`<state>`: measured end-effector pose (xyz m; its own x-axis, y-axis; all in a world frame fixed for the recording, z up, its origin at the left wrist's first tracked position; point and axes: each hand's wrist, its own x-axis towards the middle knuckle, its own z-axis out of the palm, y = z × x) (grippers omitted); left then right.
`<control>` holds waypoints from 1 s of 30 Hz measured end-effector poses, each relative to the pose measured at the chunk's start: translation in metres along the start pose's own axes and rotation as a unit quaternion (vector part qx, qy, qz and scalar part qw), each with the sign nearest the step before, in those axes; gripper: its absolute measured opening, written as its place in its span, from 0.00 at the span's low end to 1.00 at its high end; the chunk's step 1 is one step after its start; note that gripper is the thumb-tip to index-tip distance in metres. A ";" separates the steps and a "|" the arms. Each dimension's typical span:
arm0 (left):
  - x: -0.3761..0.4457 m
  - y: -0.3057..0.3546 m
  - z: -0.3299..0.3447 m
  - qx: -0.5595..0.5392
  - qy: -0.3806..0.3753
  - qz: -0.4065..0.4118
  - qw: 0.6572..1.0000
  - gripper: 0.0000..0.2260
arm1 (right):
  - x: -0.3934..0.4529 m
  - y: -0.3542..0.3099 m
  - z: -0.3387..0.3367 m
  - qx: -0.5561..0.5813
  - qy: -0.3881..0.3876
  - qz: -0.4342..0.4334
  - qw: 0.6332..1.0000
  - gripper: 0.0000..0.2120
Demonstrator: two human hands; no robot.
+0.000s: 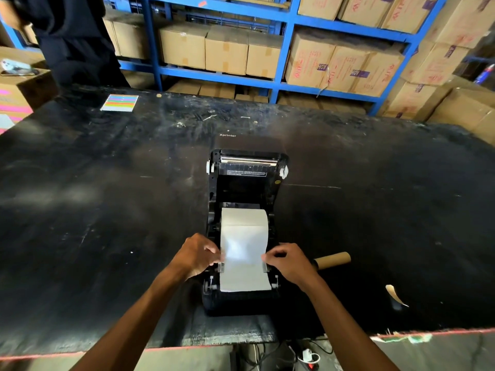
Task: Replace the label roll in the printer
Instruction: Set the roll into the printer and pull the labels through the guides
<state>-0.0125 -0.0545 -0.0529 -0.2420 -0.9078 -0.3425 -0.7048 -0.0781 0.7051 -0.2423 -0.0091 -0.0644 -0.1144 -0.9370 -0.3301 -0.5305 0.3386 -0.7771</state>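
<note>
A black label printer [242, 303] stands on the black table with its lid [247, 167] swung open and back. A white label roll [244, 219] sits in its bay, and a strip of label paper [245, 274] runs from it toward me over the front guides. My left hand [197, 254] pinches the strip's left edge. My right hand [288, 259] pinches the right edge. An empty brown cardboard core [333, 259] lies on the table just right of the printer.
The black table [107, 210] carries a sheet of coloured stripes [119, 102] at the far left and a torn paper scrap [396, 295] at the near right. A person in dark clothes [75, 36] stands at the far left. Blue shelves [284, 62] hold cardboard boxes. Cables [308, 354] lie under the front edge.
</note>
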 end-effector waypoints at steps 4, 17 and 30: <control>0.002 0.005 0.000 0.035 -0.016 -0.006 0.999 0.09 | -0.006 -0.002 0.003 0.047 0.033 -0.018 0.998 0.09; 0.004 0.009 0.006 0.046 0.013 -0.032 0.998 0.07 | -0.041 -0.005 0.000 -0.107 0.057 -0.158 0.980 0.13; -0.059 0.009 0.017 0.059 0.048 0.135 0.988 0.11 | -0.057 0.020 0.019 -0.222 0.032 -0.286 0.931 0.10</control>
<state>-0.0158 0.0055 -0.0372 -0.3723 -0.9239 -0.0878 -0.6975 0.2161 0.6832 -0.2309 0.0523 -0.0714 0.2520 -0.9610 0.1138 -0.8138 -0.2740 -0.5126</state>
